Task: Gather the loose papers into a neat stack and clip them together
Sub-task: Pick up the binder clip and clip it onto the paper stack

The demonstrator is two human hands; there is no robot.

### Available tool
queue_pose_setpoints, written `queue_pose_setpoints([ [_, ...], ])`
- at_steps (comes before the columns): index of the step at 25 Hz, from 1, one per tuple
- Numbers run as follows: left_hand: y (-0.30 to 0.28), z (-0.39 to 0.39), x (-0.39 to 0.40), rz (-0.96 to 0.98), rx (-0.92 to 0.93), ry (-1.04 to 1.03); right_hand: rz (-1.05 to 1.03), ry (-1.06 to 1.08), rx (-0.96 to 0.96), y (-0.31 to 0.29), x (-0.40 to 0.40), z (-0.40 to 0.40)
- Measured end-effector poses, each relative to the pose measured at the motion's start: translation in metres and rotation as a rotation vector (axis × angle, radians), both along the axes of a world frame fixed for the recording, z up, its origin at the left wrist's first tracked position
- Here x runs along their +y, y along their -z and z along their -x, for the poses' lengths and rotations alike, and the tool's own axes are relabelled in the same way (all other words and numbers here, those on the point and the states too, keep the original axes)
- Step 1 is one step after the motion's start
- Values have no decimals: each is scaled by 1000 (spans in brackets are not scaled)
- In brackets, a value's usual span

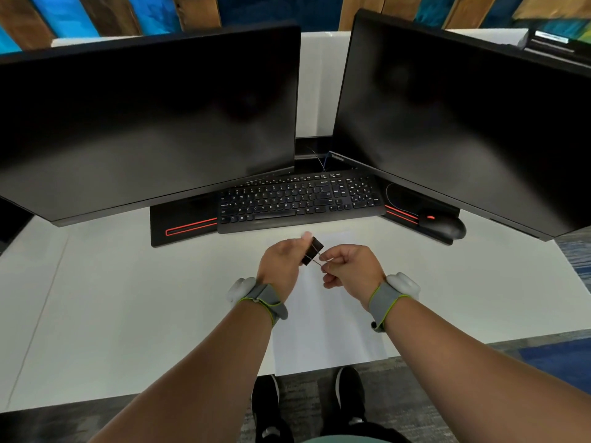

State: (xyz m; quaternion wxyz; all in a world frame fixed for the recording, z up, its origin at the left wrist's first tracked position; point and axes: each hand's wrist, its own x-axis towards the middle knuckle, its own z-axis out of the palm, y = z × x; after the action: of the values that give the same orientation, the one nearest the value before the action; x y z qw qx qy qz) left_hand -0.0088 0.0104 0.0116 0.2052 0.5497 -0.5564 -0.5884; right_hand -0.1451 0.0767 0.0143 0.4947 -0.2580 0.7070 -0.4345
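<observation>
The table (96, 298) is plain white, and so are the papers (323, 330). The binder clip (311, 255) is black with silver wire handles. The keyboard (297, 201) is black with white lettering; the desk mat (182, 223) is black with red lines. The wristbands (267, 300) are grey, edged lime green.

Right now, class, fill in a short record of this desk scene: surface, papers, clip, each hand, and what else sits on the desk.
surface: white desk
papers: white stack lying flat at the near edge, beneath the hands, slightly overhanging
clip: black binder clip held above the papers, not yet on them
left hand: grips the clip's black body
right hand: pinches the clip's wire handles
other items: two dark monitors, black keyboard, black mouse on a desk mat
</observation>
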Motion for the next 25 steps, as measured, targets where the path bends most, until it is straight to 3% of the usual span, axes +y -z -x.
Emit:
queue_pose_setpoints([
  [3,7,1,1,41,-6,26,-67,-17,-24,4,2,5],
  [6,17,1,-1,-62,8,-22,-101,-78,-262,8,5,8],
  [8,25,2,0,-66,-42,10,-125,-152,-196,15,3,6],
  [9,29,2,-1,-49,-116,25,-160,-177,-83,21,2,5],
  [11,37,-1,-4,-1,-445,46,-253,-206,111,34,-2,3],
  [14,44,-13,-9,-55,-783,71,-314,-205,157,51,-1,2],
  [18,56,-10,-17,-219,-668,10,-255,-48,-152,51,-2,10],
  [25,56,-2,-36,-394,-544,-95,-247,-4,-166,63,-1,13],
])
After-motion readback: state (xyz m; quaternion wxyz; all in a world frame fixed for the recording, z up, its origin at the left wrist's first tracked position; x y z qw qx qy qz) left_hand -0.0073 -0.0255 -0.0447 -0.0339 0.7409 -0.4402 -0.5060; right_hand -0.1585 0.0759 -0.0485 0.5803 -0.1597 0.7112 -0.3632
